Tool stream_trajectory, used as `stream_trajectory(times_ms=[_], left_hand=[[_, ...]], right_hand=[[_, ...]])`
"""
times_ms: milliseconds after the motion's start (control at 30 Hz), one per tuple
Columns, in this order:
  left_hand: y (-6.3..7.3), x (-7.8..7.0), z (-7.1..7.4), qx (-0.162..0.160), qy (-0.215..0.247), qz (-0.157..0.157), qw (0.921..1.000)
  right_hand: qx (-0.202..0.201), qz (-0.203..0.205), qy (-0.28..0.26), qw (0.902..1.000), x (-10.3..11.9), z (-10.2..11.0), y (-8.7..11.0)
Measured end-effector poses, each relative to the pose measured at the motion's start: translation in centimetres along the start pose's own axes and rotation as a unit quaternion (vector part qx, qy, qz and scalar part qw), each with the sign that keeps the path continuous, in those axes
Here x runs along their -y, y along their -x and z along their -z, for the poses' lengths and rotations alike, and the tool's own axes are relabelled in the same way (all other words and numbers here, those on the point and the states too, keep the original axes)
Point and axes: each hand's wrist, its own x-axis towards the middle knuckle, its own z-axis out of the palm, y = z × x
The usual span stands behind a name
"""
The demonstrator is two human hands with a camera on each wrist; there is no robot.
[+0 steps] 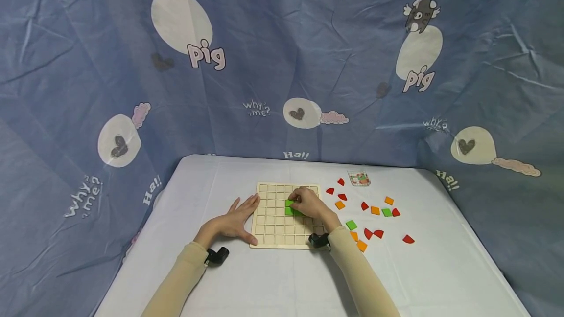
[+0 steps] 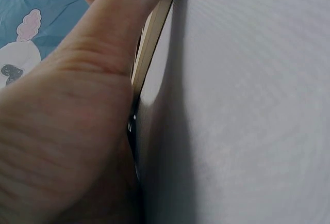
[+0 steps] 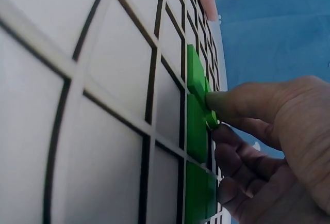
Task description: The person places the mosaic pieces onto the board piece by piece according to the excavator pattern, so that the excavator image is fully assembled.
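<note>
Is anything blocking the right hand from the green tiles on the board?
Nothing visible: the right hand touches a green tile, while the left hand rests at the left edge of the board, well clear.

Soft light, blurry left-wrist view

Seen from the head, the person's left arm, in a long beige sleeve, slants from 7 o'clock towards 1 o'clock. The left hand lies palm down with its fingers fanned between 12 and 2 o'clock and its thumb stretched towards 4 o'clock. The right arm, in a matching beige sleeve, slants from 5 towards 11 o'clock, and the right hand points to 10 o'clock, its fingertips drawn together in a pinch. The left wrist view shows the creased left wrist close up, reaching towards 1 o'clock.
</note>
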Motion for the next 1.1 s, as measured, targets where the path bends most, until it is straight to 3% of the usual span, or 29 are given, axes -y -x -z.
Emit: stream_trajectory(times_ms=[700, 1100], left_hand=[[-0.07, 0.1, -0.02, 0.003, 0.002, 0.004, 1.0], [-0.21, 0.26, 0.0, 0.003, 0.002, 0.003, 1.0]], right_hand=[[0.019, -0.034, -0.013, 0.9992, 0.49, 0.83, 0.24], [0.02, -0.018, -0.005, 0.9996, 0.48, 0.65, 0.1]])
